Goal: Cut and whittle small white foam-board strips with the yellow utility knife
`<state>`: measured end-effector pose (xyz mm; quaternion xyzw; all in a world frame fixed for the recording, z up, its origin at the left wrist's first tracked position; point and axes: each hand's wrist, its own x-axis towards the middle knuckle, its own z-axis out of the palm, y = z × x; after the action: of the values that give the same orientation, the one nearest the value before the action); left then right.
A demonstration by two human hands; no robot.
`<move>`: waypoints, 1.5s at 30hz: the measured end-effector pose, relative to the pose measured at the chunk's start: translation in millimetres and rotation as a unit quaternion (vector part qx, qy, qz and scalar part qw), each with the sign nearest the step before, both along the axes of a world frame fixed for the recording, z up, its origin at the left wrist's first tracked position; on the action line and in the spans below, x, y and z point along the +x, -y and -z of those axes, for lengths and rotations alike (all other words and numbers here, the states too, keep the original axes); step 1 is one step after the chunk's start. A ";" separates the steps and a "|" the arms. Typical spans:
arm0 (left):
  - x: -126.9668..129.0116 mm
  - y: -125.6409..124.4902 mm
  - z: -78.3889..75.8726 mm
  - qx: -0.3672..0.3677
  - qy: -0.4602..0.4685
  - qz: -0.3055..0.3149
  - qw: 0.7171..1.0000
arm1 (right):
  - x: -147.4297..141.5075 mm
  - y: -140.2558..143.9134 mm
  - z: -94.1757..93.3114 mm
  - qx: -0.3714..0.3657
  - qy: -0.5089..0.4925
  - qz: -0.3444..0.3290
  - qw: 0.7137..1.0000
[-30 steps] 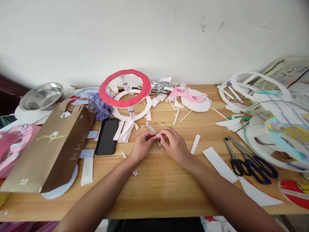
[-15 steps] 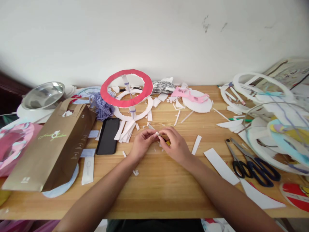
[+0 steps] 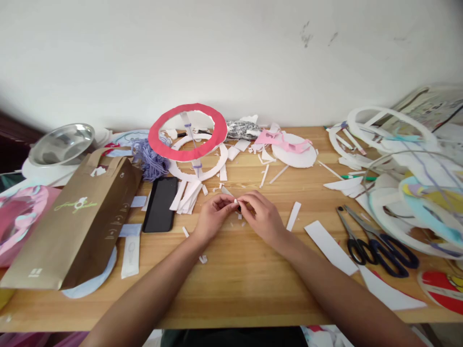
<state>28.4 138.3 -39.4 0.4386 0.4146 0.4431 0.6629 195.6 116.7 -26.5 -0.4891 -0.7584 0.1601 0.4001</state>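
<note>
A small white paper scrap (image 3: 236,201) is pinched between the fingertips of the left hand (image 3: 213,217) and the right hand (image 3: 262,217), just above the middle of the wooden table (image 3: 235,279). Both hands are closed on it, fingertips meeting. A black phone (image 3: 161,203) lies to the left, and black-handled scissors (image 3: 376,243) are seen well apart on the right.

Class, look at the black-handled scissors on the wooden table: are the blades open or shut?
Slightly open: the black-handled scissors lie flat, their blade tips apart.
</note>
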 end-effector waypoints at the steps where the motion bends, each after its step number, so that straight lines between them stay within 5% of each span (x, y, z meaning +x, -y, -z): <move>1: 0.3 0.0 0.3 0.002 -0.001 0.001 1.000 | 0.0 0.0 0.0 0.002 0.003 0.003 1.000; 21: -1.8 1.8 -4.0 0.026 -0.071 0.027 0.997 | -1.8 1.4 2.7 0.025 0.027 0.034 0.999; 34: -1.3 -1.4 -1.1 -0.040 0.053 -0.008 0.998 | 1.4 1.4 6.6 -0.024 -0.050 0.040 0.998; 45: -4.6 -3.0 2.2 -0.042 0.084 0.019 0.995 | 3.3 -1.4 -1.8 0.003 -0.065 -0.050 0.997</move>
<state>23.9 141.3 -41.6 0.3793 0.3668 0.4479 0.7218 198.9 118.0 -24.7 -0.4381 -0.7546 0.2093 0.4414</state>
